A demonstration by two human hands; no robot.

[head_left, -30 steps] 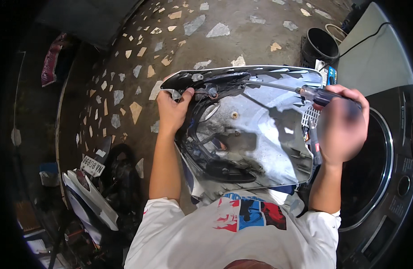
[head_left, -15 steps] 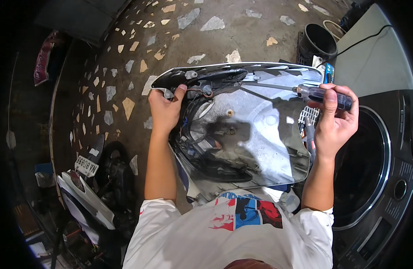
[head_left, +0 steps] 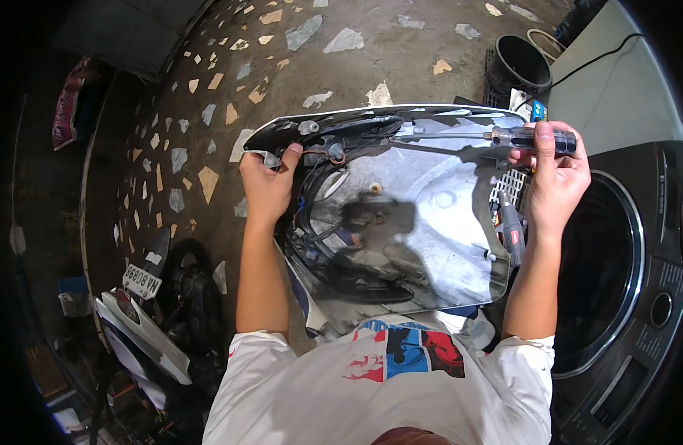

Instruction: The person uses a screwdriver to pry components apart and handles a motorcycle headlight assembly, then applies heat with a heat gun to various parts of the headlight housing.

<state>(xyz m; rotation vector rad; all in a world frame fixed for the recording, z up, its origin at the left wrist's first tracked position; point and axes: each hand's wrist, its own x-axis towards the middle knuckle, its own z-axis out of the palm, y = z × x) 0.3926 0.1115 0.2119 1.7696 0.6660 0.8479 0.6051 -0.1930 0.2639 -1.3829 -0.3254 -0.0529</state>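
Note:
A large motorbike fairing panel (head_left: 438,193) lies with its inner side up in front of me. My left hand (head_left: 271,178) grips its left end, the thumb over the edge beside dark wiring (head_left: 330,153). In my right hand (head_left: 555,174) is a screwdriver (head_left: 538,139) with a dark translucent handle, held between thumb and fingers. Its long shaft runs left across the panel, and the tip sits by the black headlight housing (head_left: 371,127) along the far edge. Whether the tip touches a screw is too small to tell. A shadow covers part of the panel's middle.
A front-loading washing machine (head_left: 615,259) stands close on my right. Beyond it are a black bucket (head_left: 519,63) and a perforated basket (head_left: 510,185) with a power tool (head_left: 512,230). A white-and-dark motorbike (head_left: 145,334) stands at lower left. The floor (head_left: 274,81) has inlaid stone pieces.
The screwdriver has levelled and turned slightly, with my right hand shifting a little up and left. The panel and my left hand have drifted slightly left in the picture.

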